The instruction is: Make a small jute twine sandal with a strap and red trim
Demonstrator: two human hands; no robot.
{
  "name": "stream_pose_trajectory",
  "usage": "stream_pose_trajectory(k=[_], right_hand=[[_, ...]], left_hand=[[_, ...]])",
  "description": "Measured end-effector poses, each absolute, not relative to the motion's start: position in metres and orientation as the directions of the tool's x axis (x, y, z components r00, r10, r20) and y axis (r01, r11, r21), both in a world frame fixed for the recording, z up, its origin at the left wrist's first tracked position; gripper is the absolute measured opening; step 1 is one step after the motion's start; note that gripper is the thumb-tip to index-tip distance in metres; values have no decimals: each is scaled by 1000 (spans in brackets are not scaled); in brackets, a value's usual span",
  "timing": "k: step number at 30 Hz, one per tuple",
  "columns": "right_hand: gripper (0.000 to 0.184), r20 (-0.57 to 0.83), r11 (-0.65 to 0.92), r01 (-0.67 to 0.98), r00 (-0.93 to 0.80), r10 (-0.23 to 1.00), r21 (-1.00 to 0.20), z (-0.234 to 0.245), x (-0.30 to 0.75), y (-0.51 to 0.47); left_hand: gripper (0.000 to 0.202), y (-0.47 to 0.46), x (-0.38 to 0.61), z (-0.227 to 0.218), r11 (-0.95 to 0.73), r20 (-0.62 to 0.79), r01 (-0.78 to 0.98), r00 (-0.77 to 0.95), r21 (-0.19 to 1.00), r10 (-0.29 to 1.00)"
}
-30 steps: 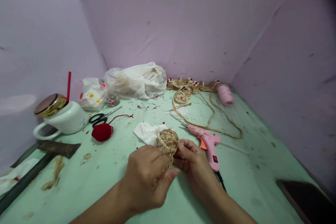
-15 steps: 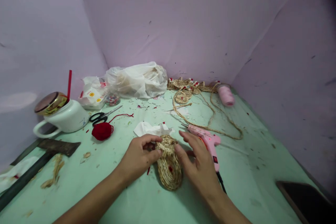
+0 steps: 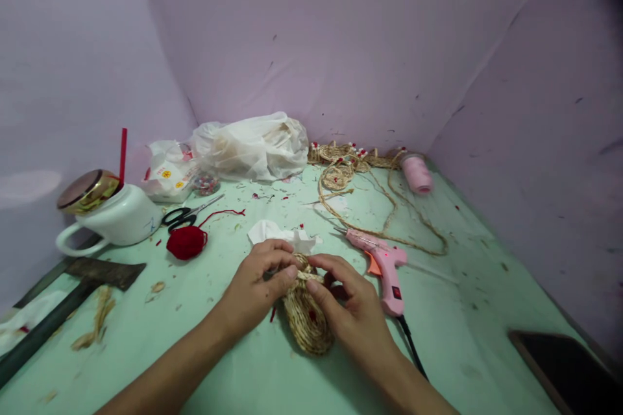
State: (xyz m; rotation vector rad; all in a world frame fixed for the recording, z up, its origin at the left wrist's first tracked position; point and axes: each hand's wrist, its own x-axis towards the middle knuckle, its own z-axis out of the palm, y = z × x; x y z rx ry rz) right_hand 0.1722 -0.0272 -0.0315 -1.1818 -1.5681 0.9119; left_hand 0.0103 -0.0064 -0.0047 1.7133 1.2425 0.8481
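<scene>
Between my hands is a small slipper (image 3: 307, 324) of coiled straw rope, with a braided band across it and a red spot on its sole. My left hand (image 3: 265, 279) pinches the band's left end between thumb and fingers. On the other side my right hand (image 3: 348, 298) has closed in, thumb and forefinger at the band's right end. Both hands partly hide the slipper's far end. Behind it lies a crumpled white tissue (image 3: 277, 233). To the right rests a pink glue gun (image 3: 387, 266), its red light lit.
At left are a hammer-like tool (image 3: 104, 271), white mug (image 3: 124, 214), scissors (image 3: 182, 217) and red yarn ball (image 3: 187, 242). Along the back sit a plastic bag (image 3: 253, 149), straw rope pieces (image 3: 338, 175) and a pink thread spool (image 3: 417, 174). A dark phone-like slab (image 3: 564, 369) lies at right.
My right hand has moved left, from beside the slipper onto its band, with thumb and forefinger closing there. My left hand keeps its pinch. The view has shifted slightly.
</scene>
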Motion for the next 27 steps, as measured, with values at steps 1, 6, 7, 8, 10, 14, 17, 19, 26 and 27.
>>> stream_pose_trajectory(k=[1,6,7,8,10,14,17,19,26,27], right_hand=[[22,253,271,266,-101,962,-925,-31,172,-28],[23,307,337,253,-152,940,-907,-31,169,-31],[24,304,335,253,-155,940,-908,-31,168,-31],[24,295,326,256,-153,943,-910,-32,167,-31],[23,271,301,266,-143,952,-916,-32,166,-30],[23,245,271,256,-128,961,-928,-31,166,-31],[21,224,241,236,-95,970,-941,-31,166,-32],[19,200,207,232,-54,978,-950,-31,167,-32],[16,-89,-93,26,132,987,-995,-33,171,-24],[15,-112,-113,-3,140,984,-994,-34,171,-23]], left_hand=[[23,-6,10,-3,-184,63,421,284,888,957],[23,-5,10,3,-239,24,533,378,812,925],[24,-5,10,3,-230,7,531,389,816,921],[24,-5,10,2,-222,1,525,388,822,922],[22,-4,10,-1,-214,8,512,373,832,928],[22,-1,11,-4,-209,17,486,370,849,929],[24,1,12,-3,-170,-17,461,374,871,927],[24,1,12,-1,-138,-41,443,371,886,928],[24,1,9,0,-72,-81,383,371,921,925],[25,1,8,0,-57,-92,375,370,925,924]])
